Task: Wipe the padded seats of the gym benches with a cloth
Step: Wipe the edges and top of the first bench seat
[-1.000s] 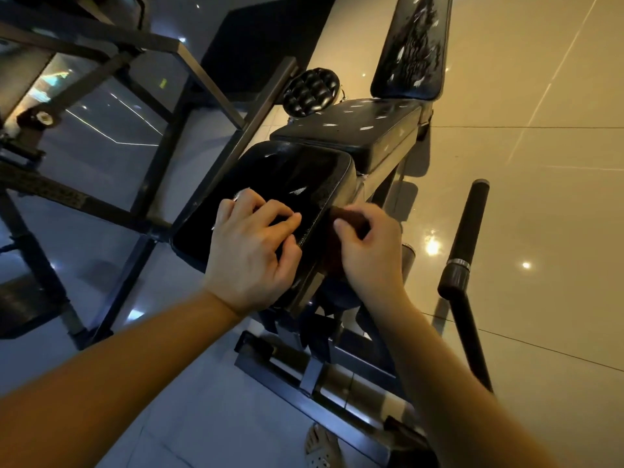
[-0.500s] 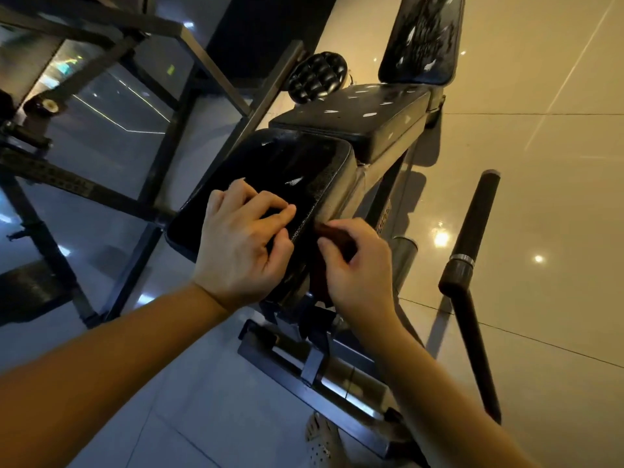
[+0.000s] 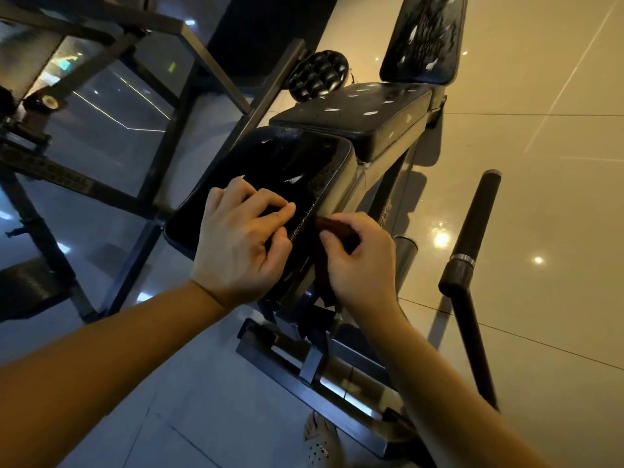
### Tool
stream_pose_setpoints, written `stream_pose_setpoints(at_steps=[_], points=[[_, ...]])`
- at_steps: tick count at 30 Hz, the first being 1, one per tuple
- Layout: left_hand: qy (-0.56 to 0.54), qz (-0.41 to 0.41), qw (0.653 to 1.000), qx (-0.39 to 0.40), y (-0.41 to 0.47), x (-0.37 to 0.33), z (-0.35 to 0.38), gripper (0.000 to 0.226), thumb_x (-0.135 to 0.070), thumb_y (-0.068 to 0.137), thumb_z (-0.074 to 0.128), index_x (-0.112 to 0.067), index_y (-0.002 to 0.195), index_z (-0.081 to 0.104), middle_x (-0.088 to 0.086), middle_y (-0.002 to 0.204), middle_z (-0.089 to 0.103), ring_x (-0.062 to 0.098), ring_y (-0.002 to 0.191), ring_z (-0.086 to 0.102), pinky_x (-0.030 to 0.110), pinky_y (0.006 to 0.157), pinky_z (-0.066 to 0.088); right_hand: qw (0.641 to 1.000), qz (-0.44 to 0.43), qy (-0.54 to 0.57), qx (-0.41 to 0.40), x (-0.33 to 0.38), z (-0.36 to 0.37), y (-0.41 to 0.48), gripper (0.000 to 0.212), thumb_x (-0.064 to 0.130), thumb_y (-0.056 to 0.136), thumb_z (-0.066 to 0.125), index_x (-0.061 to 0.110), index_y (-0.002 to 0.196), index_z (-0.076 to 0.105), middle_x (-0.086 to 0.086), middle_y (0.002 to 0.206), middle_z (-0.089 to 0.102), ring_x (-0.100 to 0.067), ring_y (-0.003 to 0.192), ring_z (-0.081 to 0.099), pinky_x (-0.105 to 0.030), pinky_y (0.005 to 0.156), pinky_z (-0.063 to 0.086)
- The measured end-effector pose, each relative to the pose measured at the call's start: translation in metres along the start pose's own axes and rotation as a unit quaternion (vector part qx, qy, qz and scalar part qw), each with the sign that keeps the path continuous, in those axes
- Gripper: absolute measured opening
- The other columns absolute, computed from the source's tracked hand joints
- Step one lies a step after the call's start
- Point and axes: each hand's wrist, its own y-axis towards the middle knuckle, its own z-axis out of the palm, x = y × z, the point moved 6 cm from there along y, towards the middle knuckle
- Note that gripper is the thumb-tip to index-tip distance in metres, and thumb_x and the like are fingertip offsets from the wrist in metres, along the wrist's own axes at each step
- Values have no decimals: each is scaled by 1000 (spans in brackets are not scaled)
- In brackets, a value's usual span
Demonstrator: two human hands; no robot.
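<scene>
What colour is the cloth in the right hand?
Dark reddish-brown cloth, seen in dim light; head view.

Forearms point(image 3: 101, 359) bare; pale clog point(image 3: 319, 440) w/ vent holes.

The seat pad point(image 3: 297, 170) mid-frame is glossy black, and the cloth point(image 3: 332, 226) is dark reddish-brown. Up top, the middle pad point(image 3: 354, 116) and backrest point(image 3: 425, 35) are black with white flecks. The round pad point(image 3: 317, 76) is black with quilted bumps. Cream tiled floor point(image 3: 540, 96), white shoe point(image 3: 319, 440).

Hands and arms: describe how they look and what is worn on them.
The left hand and right hand are bare: no gloves, rings or watch show. The left forearm and right forearm are bare too, no sleeve in view.
</scene>
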Motion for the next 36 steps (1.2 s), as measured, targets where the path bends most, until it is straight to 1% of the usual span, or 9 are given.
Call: stream_pose_setpoints(at_steps=[5,8,13,19,22,25,28,32,36], points=[[-9,2,1000,-7,-1,2,2,42,-26,96,44,-7,113,77,5,104,71,25,92,49,35,79,27,993,87,-41,-63,-24,-23,96,19,20,96,67,23,115,69,13,100,61,-10,103,60,-42,97,55],[-4,8,1000,-9,-2,2,2,41,-26,95,45,-7,112,77,4,103,71,26,91,50,38,76,31,997,57,-24,-48,-17,-10,57,19,21,97,65,21,116,67,14,102,62,-7,103,61,-41,95,56],[3,9,1000,-8,1,0,-3,42,-29,96,44,-7,113,76,5,103,71,28,92,50,41,77,34,999,-13,6,37,14,18,-61,15,18,96,67,17,111,69,9,101,65,-5,97,60,-23,87,53],[8,19,999,50,9,3,-6,48,-42,98,43,-15,123,73,-1,112,70,21,101,48,36,84,33,998,37,-14,-53,-3,1,-2,16,20,96,67,19,112,72,9,100,69,-3,97,63,-38,91,56],[-40,11,997,72,2,12,-17,55,-51,96,40,-17,127,71,-2,120,68,20,108,49,38,93,37,999,36,17,-24,6,15,-42,14,21,97,66,24,111,68,15,102,65,-3,99,63,-37,89,57],[-69,3,997,43,-29,21,-33,47,-49,96,50,-17,123,71,-1,116,64,21,107,51,44,90,43,1000,4,6,17,26,32,-95,16,21,97,66,22,113,68,13,105,65,-3,102,61,-28,90,56],[-49,14,998,20,-61,21,-39,45,-48,93,59,-15,119,73,2,108,61,22,99,52,43,82,44,999,18,16,-38,19,27,-83,16,19,97,67,17,112,70,10,102,66,-4,100,61,-19,87,53],[-10,27,999,-15,-75,20,-36,44,-45,91,63,-13,119,74,7,107,64,28,96,53,38,80,37,992,67,51,-95,3,15,-55,17,23,97,67,21,113,67,12,102,65,-6,100,64,-33,89,59],[38,52,997,-52,-81,12,-29,33,-34,94,66,-11,116,75,8,107,67,31,93,53,38,76,31,997,52,30,-44,21,33,-90,17,24,96,67,22,113,66,13,103,64,-2,102,61,-30,90,57]])
